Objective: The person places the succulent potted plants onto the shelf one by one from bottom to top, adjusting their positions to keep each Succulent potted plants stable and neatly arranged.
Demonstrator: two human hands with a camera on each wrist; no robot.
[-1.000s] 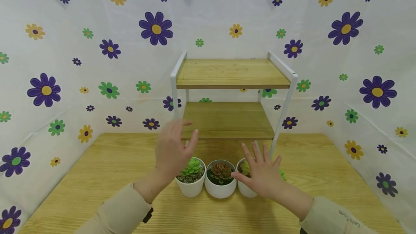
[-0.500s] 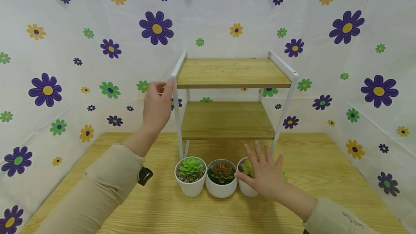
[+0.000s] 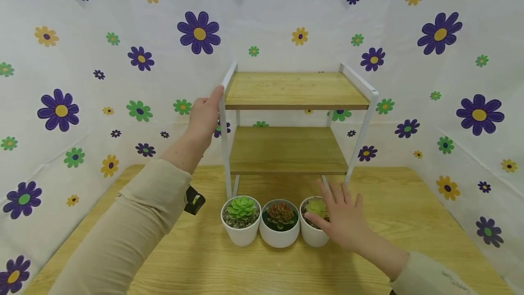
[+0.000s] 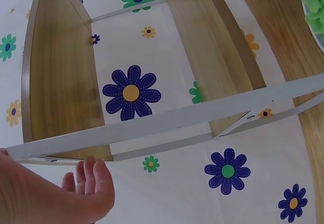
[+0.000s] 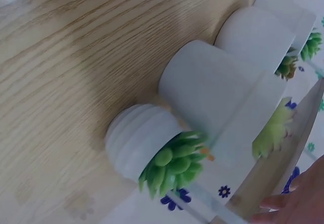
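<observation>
My left hand is at the upper front left corner of a two-tier shelf rack, its thumb on the white frame. In the left wrist view its other fingers lie loosely bent beside the frame's outer side. My right hand, fingers spread, hovers over the right end of a row of potted succulents. A bright green succulent in a white pot stands left, a reddish one in a rounded pot in the middle, a yellow-green one in a white pot right, partly covered by that hand.
A ribbed white pot with a green succulent stands beside the row in the right wrist view, hidden behind my right hand in the head view. Everything rests on a wooden table. A flower-print cloth encloses the back and sides.
My left hand has risen from over the left pot to the rack's upper left corner, its thumb now on the frame. The right hand stays spread and has shifted slightly right.
</observation>
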